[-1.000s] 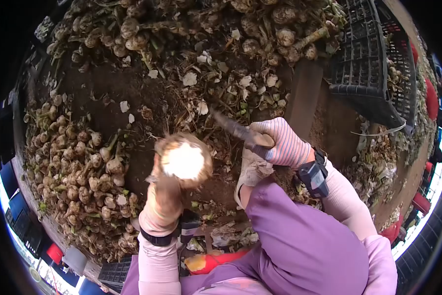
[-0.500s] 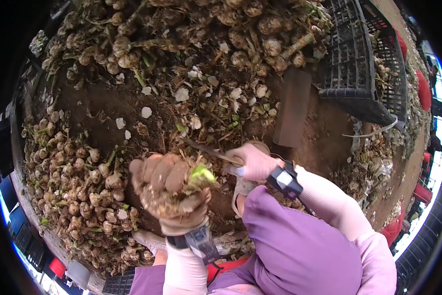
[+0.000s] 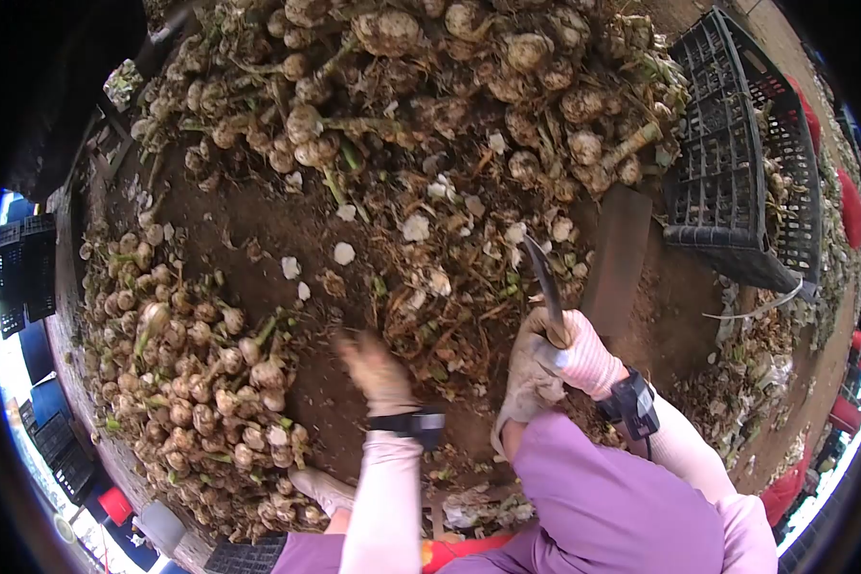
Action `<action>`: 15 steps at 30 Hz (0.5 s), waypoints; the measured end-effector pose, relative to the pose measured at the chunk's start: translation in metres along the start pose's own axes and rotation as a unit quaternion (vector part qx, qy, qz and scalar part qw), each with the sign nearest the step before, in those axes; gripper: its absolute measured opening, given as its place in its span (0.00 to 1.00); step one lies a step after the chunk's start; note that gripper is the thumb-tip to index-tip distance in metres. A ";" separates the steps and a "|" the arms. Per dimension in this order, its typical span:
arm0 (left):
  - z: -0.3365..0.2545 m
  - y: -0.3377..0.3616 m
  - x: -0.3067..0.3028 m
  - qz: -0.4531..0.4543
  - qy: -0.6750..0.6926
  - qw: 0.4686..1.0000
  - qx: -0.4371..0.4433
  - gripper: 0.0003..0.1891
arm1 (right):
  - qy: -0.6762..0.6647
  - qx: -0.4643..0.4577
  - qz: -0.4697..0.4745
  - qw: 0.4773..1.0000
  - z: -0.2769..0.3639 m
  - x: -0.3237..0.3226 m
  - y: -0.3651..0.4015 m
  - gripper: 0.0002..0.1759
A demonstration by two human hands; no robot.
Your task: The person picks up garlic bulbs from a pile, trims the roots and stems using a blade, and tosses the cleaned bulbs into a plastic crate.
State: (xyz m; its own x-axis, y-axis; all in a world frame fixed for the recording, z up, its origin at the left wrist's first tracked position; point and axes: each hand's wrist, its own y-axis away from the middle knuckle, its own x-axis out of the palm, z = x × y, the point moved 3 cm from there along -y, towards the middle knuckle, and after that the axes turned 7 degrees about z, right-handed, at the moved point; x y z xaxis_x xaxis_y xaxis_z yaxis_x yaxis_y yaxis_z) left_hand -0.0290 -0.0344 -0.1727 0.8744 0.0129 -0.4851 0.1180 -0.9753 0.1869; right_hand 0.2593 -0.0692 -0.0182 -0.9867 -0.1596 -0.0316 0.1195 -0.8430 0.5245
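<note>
My right hand point(image 3: 583, 356) is closed around the handle of a knife. The dark, slightly curved knife blade point(image 3: 545, 277) points up and away from me, above the litter. Right beside that hand is my light-coloured shoe point(image 3: 526, 378). My left hand point(image 3: 378, 371) is blurred, its fingers stretched forward with nothing seen in them, over bare soil. To its left lies a heap of trimmed garlic bulbs point(image 3: 196, 383). A pale, blurred garlic bulb point(image 3: 151, 323) shows over that heap's upper part.
Untrimmed garlic with stalks point(image 3: 430, 77) is piled ahead. Cut stalks and skins point(image 3: 440, 277) litter the ground between the heaps. A dark flat board point(image 3: 617, 258) lies to the right, near a tilted black plastic crate point(image 3: 722, 153).
The garlic bunch in my left hand is gone, and that hand has opened. My right hand has moved right with the knife, whose blade now points upward. The view has shifted.
</note>
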 end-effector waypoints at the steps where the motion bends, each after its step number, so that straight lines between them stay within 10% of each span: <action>1: -0.056 0.014 0.026 0.007 0.008 0.999 -0.031 0.36 | -0.003 0.006 -0.001 1.000 0.000 -0.001 0.001 0.04; 3: -0.103 0.030 0.063 0.005 0.215 0.968 -0.127 0.39 | -0.054 -0.011 -0.020 0.998 -0.007 -0.001 0.000 0.04; 5: -0.110 0.035 0.091 0.057 0.127 0.989 -0.043 0.38 | -0.065 -0.006 -0.027 0.997 0.000 -0.005 0.001 0.04; 7: -0.132 0.042 0.100 0.280 0.339 0.866 -0.239 0.38 | -0.067 -0.035 -0.059 0.995 0.009 -0.010 0.002 0.04; 8: -0.138 0.019 0.106 0.236 0.303 0.922 -0.050 0.33 | -0.055 -0.041 -0.078 0.995 0.017 -0.015 0.003 0.04; 10: -0.160 -0.030 0.072 0.194 0.191 0.962 -0.034 0.17 | -0.058 -0.065 -0.096 0.992 0.030 -0.026 0.006 0.06; 12: -0.186 -0.096 0.046 0.101 0.254 0.953 -0.128 0.18 | -0.091 -0.039 -0.117 0.988 0.027 -0.032 0.006 0.08; 13: -0.187 -0.130 0.044 0.103 0.259 0.960 -0.035 0.24 | -0.120 -0.005 -0.127 0.985 0.026 -0.034 0.006 0.08; 15: -0.213 -0.186 0.056 0.137 0.529 0.819 -0.174 0.20 | -0.149 0.005 -0.119 0.982 0.021 -0.029 0.000 0.08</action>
State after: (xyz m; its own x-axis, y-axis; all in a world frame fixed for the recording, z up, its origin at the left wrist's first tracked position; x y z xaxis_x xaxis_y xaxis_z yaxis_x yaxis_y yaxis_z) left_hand 0.0982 0.1945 -0.0528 0.7873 0.1678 0.5934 -0.1853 -0.8534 0.4872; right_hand 0.2856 -0.0533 0.0005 -0.9750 0.2009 0.0955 -0.1185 -0.8325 0.5412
